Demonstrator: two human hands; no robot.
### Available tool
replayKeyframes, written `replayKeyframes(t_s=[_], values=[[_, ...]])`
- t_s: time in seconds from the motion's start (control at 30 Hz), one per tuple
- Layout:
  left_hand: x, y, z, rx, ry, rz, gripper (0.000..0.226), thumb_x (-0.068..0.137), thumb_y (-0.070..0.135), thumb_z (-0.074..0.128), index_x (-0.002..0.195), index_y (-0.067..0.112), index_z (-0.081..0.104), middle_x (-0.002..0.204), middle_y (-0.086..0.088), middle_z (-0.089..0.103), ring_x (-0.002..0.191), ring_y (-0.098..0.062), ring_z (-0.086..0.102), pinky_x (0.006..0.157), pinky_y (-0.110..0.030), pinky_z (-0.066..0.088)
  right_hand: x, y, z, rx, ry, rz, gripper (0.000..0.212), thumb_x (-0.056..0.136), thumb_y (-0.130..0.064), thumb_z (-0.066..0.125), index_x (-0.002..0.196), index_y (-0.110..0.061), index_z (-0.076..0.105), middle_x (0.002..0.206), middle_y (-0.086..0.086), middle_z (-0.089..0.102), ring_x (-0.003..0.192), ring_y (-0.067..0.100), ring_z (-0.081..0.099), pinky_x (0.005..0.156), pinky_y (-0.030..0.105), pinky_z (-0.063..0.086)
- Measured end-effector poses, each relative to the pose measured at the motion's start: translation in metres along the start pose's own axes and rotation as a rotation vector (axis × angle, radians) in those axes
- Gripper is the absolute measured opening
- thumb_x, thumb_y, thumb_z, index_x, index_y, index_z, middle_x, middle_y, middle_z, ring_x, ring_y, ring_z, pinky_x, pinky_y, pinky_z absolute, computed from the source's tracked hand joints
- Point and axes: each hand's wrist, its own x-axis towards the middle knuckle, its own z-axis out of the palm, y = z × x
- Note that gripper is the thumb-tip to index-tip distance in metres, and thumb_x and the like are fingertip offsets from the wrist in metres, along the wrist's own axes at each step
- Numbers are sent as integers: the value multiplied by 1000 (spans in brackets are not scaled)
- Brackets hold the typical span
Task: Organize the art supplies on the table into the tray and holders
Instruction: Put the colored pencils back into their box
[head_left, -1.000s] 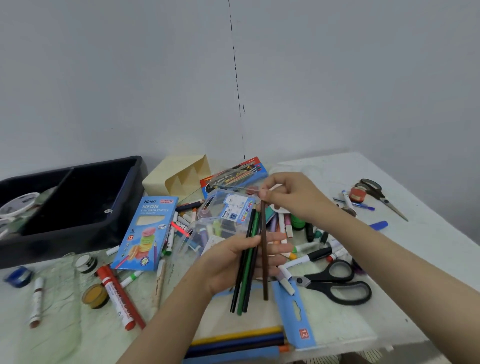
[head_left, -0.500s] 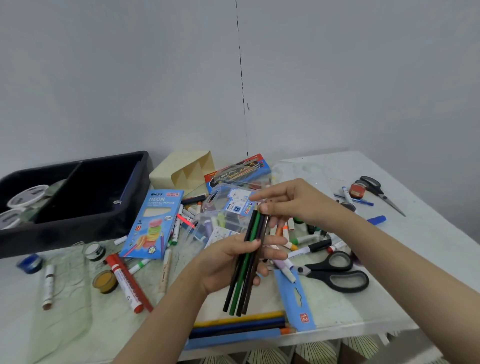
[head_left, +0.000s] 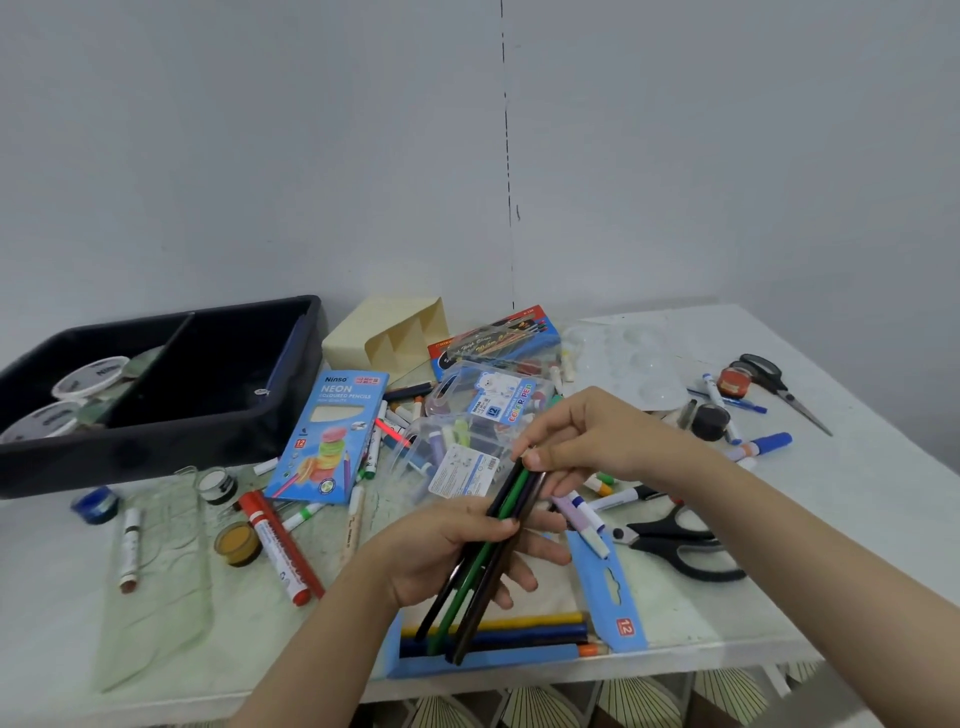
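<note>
Pencils (head_left: 513, 492) held in both hands, over desk (head_left: 779, 597) front.
My L hand (head_left: 441, 551) grips the bunch (green + dark ones) mid-shaft, tilted. R hand (head_left: 587, 436) fingers pinch the top ends. Lower tips hang over open blue pencil box (head_left: 519, 660) at desk edge. Black tray (head_left: 156, 441) sits far left, beige holder (head_left: 384, 332) beside it, scissors (head_left: 680, 545) to my right.
</note>
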Motion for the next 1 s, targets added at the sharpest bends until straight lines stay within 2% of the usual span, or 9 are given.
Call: replayKeyframes(t_s=[0.13, 0.27, 0.37, 0.43, 0.5, 0.6, 0.8, 0.93, 1.0], values=[[-10, -3, -1, 29, 164, 92, 37, 84, 14, 54, 120, 8, 61, 118, -16, 65, 100, -26, 65, 84, -33, 54, -5, 3, 3, 37, 53, -5, 13, 85, 1, 64, 88, -9, 71, 72, 8, 72, 58, 12, 68, 59, 20, 56], [-27, -6, -4, 85, 479, 230, 35, 83, 13, 59, 118, 12, 61, 112, -7, 69, 104, -20, 65, 84, -26, 54, -12, 9, -1, 86, 143, 14, 12, 84, 0, 65, 88, -9, 72, 70, 8, 73, 58, 12, 69, 56, 18, 55], [-46, -15, -14, 411, 711, 285, 35, 89, 5, 55, 117, 26, 59, 109, 12, 69, 104, -5, 63, 89, -24, 51, -18, 18, -2, 135, 245, 17, 11, 85, -1, 65, 93, -5, 71, 80, 16, 73, 61, 14, 69, 55, 17, 54], [-59, -26, -22, 625, 781, 271, 38, 88, 8, 60, 116, 34, 59, 109, 25, 66, 107, 7, 57, 92, -18, 45, -22, 26, -1, 163, 310, 5, 11, 85, 0, 64, 91, -5, 71, 79, 17, 72, 60, 15, 69, 56, 19, 55], [-68, -36, -27, 775, 795, 218, 41, 83, 18, 69, 115, 43, 58, 111, 34, 61, 109, 19, 48, 92, -13, 36, -23, 34, 2, 180, 383, 0, 13, 84, 2, 64, 84, -9, 71, 71, 13, 72, 56, 14, 68, 56, 20, 56], [-75, -47, -28, 838, 754, 95, 56, 72, 28, 78, 117, 51, 53, 116, 43, 46, 103, 36, 31, 87, -7, 28, -25, 44, 8, 198, 450, 10, 13, 84, 3, 63, 84, -8, 70, 65, 8, 71, 53, 13, 67, 56, 21, 57], [-73, -59, -32, 941, 701, 42, 71, 67, 32, 82, 126, 49, 46, 132, 35, 39, 124, 14, 32, 98, -3, 23, -28, 47, 18, 203, 407, -15, 11, 84, 4, 63, 86, -5, 69, 70, 15, 71, 57, 21, 69, 60, 28, 59], [-73, -63, -33, 936, 660, 48, 85, 56, 52, 83, 129, 52, 39, 134, 37, 33, 121, 22, 27, 104, -8, 24, -34, 50, 19, 228, 407, -89, 12, 84, 4, 61, 91, -2, 69, 76, 20, 71, 63, 26, 70, 62, 28, 59], [-73, -66, -35, 944, 651, 29, 100, 48, 64, 81, 135, 48, 35, 138, 36, 29, 127, 17, 25, 108, -12, 23, -37, 54, 19, 234, 407, -105, 13, 84, 4, 61, 92, -3, 69, 78, 20, 72, 65, 25, 70, 60, 24, 58]])
